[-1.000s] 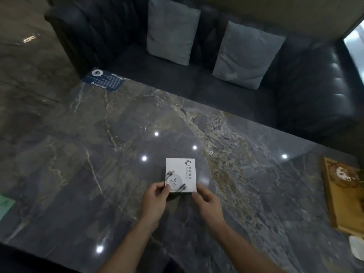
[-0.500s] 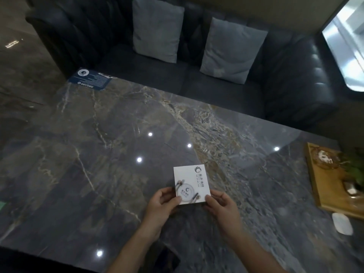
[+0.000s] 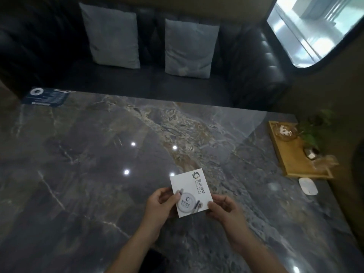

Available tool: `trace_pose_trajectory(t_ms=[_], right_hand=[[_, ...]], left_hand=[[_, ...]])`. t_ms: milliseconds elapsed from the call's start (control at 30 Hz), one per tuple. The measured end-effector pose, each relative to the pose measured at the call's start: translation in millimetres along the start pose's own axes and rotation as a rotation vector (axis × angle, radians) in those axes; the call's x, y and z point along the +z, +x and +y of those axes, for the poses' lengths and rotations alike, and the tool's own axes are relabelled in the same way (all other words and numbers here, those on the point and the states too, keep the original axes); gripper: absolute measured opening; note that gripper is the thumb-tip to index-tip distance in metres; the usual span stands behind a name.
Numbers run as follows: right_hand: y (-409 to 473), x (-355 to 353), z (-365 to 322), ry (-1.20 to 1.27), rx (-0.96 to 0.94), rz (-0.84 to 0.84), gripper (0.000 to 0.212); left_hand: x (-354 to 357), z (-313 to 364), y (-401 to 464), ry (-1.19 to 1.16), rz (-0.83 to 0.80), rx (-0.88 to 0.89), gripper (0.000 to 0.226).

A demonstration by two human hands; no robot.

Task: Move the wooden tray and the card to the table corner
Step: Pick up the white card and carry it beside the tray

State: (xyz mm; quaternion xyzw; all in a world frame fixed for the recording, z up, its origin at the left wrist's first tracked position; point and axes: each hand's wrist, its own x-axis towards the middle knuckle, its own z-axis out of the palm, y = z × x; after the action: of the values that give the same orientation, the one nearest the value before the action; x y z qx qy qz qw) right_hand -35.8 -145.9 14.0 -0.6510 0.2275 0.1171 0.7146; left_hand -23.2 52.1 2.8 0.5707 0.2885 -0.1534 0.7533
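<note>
A white square card [image 3: 190,192] with a logo and a printed plate is held just above the dark marble table [image 3: 94,174], near its middle. My left hand [image 3: 160,205] pinches the card's lower left edge and my right hand [image 3: 224,210] pinches its lower right corner. The wooden tray [image 3: 291,160] lies at the table's far right edge, well apart from both hands. It carries a glass dish [image 3: 284,132], a small potted plant [image 3: 313,133] and a crumpled clear wrapper.
A small white oval object [image 3: 307,186] lies on the table just in front of the tray. A dark blue leaflet [image 3: 46,96] sits at the far left corner. Behind the table stands a black sofa [image 3: 256,62] with two grey cushions.
Both hands have carried the card to the right across the table, and it now tilts slightly. My view has swung right, bringing the whole tray into sight.
</note>
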Motion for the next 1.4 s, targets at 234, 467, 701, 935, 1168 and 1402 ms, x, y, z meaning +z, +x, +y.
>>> trace_pose_trajectory(t_ms=[234,467,701,935,1168,1402], right_hand=[[-16,-48,-3,-0.032,0.006,0.056,0.016],[-18,-92,-7,-0.058,0.003,0.089,0.01],[-19,-137,-17,-0.082,-0.015,0.074,0.014],[-12,-197,-19,-0.082,0.003,0.08,0.013],[-8,-257,-16,-0.04,0.019,0.104,0.013],[-3,-305,-11,0.05,0.046,0.115,0.015]], left_hand=[[40,-3,-12,0.144,-0.058,0.002,0.032],[83,-9,-22,0.153,-0.083,-0.057,0.035],[126,-17,-26,0.215,-0.101,-0.051,0.029],[180,-43,-27,0.322,-0.105,-0.044,0.02],[239,-63,-35,0.403,-0.102,-0.042,0.018],[286,-81,-34,0.475,-0.087,-0.054,0.015]])
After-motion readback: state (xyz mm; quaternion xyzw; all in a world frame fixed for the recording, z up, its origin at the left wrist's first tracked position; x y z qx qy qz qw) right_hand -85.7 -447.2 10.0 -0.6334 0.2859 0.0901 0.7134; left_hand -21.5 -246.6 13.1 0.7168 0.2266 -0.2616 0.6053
